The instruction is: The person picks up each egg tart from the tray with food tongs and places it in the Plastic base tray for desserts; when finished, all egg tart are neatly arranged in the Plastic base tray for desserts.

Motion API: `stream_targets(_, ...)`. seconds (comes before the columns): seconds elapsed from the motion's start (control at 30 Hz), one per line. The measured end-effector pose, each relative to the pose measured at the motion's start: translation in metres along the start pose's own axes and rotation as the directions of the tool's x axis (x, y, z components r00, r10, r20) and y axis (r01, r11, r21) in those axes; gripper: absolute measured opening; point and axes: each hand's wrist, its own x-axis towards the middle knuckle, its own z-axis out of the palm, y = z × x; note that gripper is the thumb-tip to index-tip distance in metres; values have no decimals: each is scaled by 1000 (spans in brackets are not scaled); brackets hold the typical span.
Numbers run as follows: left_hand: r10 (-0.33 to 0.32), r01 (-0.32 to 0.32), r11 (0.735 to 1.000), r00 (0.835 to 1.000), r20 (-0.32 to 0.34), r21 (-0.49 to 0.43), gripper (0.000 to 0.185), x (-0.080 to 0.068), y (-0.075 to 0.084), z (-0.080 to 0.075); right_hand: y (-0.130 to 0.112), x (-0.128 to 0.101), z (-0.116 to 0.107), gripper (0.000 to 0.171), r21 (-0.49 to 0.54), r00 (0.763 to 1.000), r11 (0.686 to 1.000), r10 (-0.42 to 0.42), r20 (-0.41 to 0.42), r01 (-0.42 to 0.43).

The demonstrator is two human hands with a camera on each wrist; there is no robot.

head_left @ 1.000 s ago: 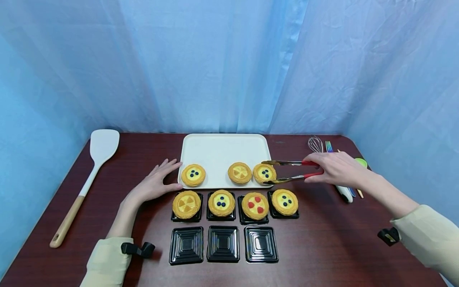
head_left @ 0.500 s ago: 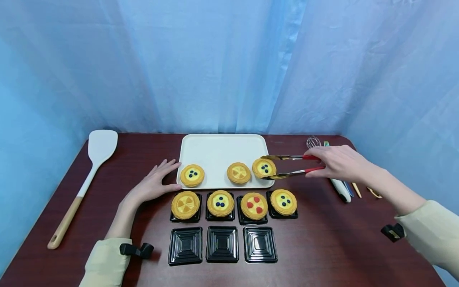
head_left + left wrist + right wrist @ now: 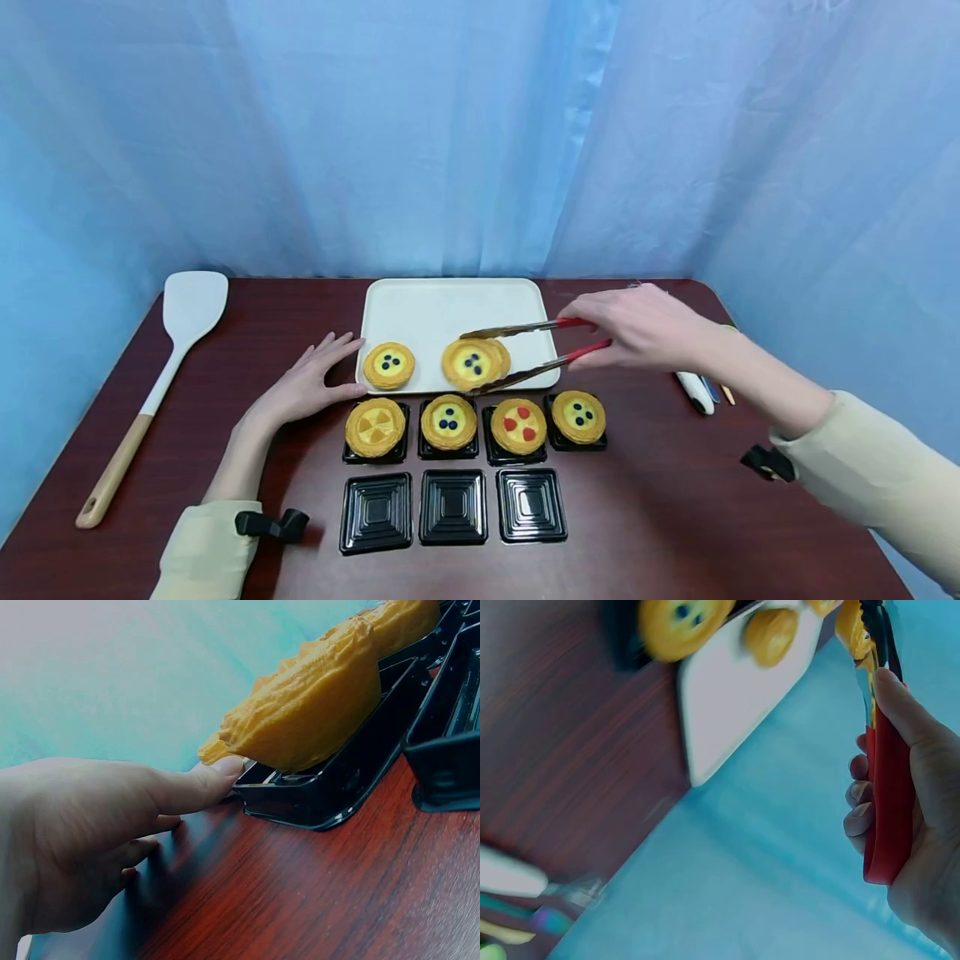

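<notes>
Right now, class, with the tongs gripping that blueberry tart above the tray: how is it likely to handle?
The blueberry tart probably stays stiff, keeping its shape between the tongs. Its ridged crust likely resists slipping. Held only at two edges by the right hand, it might tip.

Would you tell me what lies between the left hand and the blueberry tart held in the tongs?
In the head view, another blueberry tart sits on the tray between the left hand and the tong-held tart.

Red-handled gold tongs (image 3: 525, 354) at frame centre; yellow tart (image 3: 471, 363) with blue dots; cream tray (image 3: 420, 312); black ribbed cases (image 3: 452, 507); dark red worktop (image 3: 660, 500).
</notes>
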Motion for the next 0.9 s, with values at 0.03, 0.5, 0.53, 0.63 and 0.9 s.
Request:
stream_targets(0.03,2,-2,1000,1000,0,0,84,0,0,0,-7,5,0,53,11,1000,1000,-24,-1,24)
stream_targets(0.5,3,-2,1000,1000,11,-21,85,4,6,4,-89,45,21,56,36,937,946,-325,127,324)
stream_targets(0.53,3,-2,1000,1000,12,-23,85,5,7,4,-91,45,23,56,36,934,944,-331,135,329)
stream_targets(0.63,2,-1,1000,1000,12,-24,85,5,7,4,-97,46,29,55,38,928,940,-340,150,338)
stream_targets(0.9,2,-1,1000,1000,16,-18,86,5,6,3,-104,52,39,56,18,917,930,-365,159,367)
